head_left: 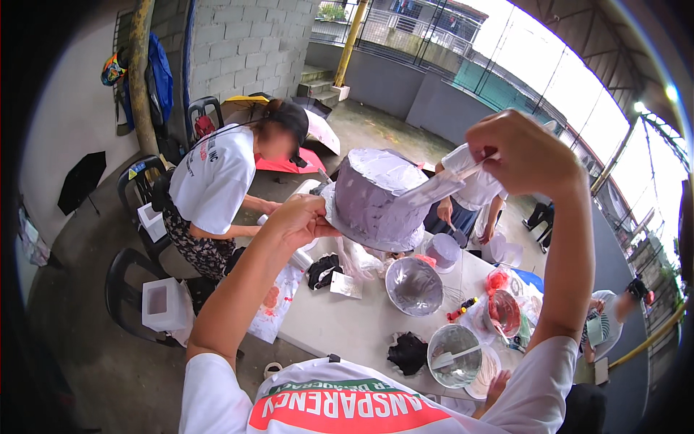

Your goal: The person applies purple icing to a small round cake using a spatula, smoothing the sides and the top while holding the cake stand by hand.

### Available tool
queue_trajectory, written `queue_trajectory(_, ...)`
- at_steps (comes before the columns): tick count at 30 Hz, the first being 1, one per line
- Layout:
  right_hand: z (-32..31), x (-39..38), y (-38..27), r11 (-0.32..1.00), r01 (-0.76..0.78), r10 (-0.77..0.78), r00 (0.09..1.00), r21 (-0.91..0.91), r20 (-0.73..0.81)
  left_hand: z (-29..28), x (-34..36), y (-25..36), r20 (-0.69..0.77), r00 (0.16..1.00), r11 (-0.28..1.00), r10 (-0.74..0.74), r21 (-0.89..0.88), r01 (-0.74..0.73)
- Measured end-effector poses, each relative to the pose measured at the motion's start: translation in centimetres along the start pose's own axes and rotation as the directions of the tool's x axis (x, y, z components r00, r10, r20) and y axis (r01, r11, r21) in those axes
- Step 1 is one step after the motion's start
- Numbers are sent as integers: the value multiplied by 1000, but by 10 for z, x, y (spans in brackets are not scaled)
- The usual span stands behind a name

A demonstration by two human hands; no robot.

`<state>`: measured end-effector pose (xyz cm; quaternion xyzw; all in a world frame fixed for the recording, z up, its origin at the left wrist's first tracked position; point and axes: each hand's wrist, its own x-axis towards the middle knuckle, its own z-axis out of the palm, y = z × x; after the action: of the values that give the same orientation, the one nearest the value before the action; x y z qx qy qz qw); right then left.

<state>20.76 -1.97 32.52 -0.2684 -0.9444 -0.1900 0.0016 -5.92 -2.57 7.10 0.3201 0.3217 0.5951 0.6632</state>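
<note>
A round cake (372,206) coated in lilac-grey frosting is held up in front of me on a thin round board (334,217), tilted slightly. My left hand (300,218) grips the board's left edge, fingers underneath. In my right hand (526,153), raised higher, is the handle of a spatula (431,189). Its flat blade, smeared with frosting, lies against the upper right edge of the cake. Frosting on the top and side looks uneven. Below the cake, a metal bowl (414,287) with lilac-grey smears stands on the table.
The white table (325,318) bears a bowl with a white spatula (454,354), a red-frosting bowl (504,313), small bottles (463,309) and black cloth (408,353). One co-worker (217,173) leans in left; another (470,181) stands behind the cake. Chairs (130,289) line the left.
</note>
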Motion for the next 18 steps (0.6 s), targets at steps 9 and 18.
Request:
queue_trajectory(9,2,-1,7,990,69,-66,997,119,-32,-7,1,-3,20,1000,1000,14,13,-14)
queue_trajectory(18,-3,-22,24,972,-12,47,988,236,-144,-17,9,-4,90,995,999,-35,31,32)
